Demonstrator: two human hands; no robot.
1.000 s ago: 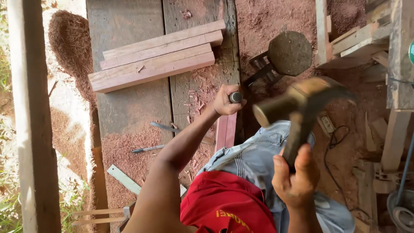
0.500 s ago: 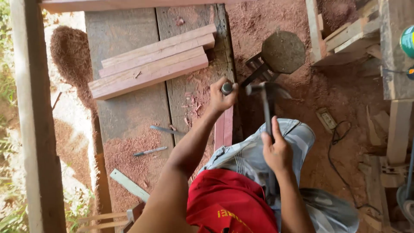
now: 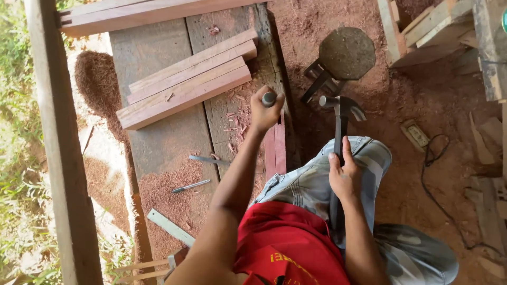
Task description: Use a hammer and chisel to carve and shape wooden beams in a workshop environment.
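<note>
My left hand is closed around a chisel, held upright with its round butt on top, over a narrow reddish wood strip at the right edge of a plank workbench. My right hand grips the dark handle of a claw hammer. The hammer head hangs just right of the chisel's butt, a small gap apart. My knee in grey trousers lies under the right hand.
A stack of reddish boards lies on the bench, with a pencil, a thin metal blade and a try square. A round stool stands on the sawdust floor. A power strip with cable lies at right.
The hammer was raised high near the camera, then swung down; its head is now level with the chisel butt. The left hand stayed on the chisel.
</note>
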